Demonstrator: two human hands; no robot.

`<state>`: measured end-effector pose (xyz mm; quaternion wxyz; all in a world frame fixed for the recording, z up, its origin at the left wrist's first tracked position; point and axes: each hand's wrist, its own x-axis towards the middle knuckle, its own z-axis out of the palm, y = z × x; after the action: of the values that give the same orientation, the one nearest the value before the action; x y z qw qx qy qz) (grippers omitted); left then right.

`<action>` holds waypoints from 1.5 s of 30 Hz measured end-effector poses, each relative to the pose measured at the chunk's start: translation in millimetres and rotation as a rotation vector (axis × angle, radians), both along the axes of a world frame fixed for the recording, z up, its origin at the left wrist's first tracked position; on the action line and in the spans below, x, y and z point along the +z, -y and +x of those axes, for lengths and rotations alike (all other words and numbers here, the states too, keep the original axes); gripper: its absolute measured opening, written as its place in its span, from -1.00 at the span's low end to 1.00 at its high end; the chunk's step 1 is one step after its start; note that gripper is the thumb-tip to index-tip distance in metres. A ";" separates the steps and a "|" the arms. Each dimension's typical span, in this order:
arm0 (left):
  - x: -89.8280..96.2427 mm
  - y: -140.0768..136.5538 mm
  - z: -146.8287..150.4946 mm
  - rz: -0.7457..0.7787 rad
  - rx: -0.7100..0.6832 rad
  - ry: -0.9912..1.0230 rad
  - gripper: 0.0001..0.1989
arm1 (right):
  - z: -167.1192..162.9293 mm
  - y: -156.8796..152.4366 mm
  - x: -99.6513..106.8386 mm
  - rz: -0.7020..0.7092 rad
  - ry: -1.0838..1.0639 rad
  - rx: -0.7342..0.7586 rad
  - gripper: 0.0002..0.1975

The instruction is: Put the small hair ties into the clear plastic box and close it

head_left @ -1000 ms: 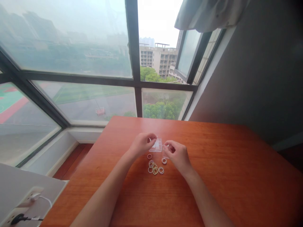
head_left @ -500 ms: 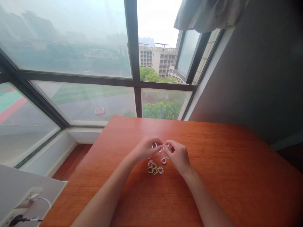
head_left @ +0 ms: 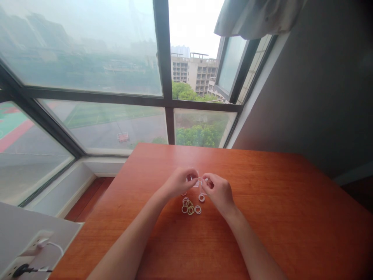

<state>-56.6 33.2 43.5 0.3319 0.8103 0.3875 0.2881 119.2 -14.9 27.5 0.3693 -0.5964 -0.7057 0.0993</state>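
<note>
My left hand [head_left: 184,181] and my right hand [head_left: 218,189] meet fingertip to fingertip above the middle of the table. Both have thumb and fingers closed in a pinch. A tiny pale thing shows between the fingertips, too small to make out. Clear plastic box pieces [head_left: 203,191] stand just beneath and behind the fingers, partly hidden by them. Nearer to me lies a cluster of thin rings [head_left: 190,210], some yellowish and some white. White rings [head_left: 201,198] lie beside the right hand, and another ring [head_left: 183,193] is half covered by the left.
The reddish-brown wooden table [head_left: 279,202] stretches widely to the right. Beyond its far edge are large windows with a dark frame [head_left: 170,124]. A grey wall [head_left: 314,97] rises at the right. Sockets with plugged-in cables [head_left: 40,244] are at the lower left.
The left fingers have drawn back slightly from the right fingertips, and more of the clear plastic shows between the hands. The right hand and the rings on the table look unmoved.
</note>
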 end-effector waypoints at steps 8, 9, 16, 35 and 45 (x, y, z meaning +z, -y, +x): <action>-7.8 -20.5 -19.9 0.105 0.335 0.038 -0.81 | -0.1 0.1 1.7 -0.006 0.000 0.011 -0.86; -8.6 -22.1 -22.0 0.116 0.365 0.032 -0.80 | -0.1 0.2 1.6 -0.006 0.000 0.012 -0.85; -13.6 -23.8 -25.2 0.146 0.388 -0.019 -0.84 | -0.4 0.3 0.6 -0.019 0.018 0.010 -0.87; -15.0 -22.6 -25.8 0.220 0.369 -0.142 -0.88 | -0.4 0.4 -0.9 -0.036 0.035 0.033 -0.89; -8.7 -21.9 -28.6 0.218 0.358 -0.176 -0.88 | -0.2 0.7 0.8 -0.039 0.057 0.037 -0.89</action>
<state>-85.2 55.1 34.7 0.1511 0.7817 0.5191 0.3107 119.1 -15.6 28.4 0.3355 -0.5928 -0.7248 0.1030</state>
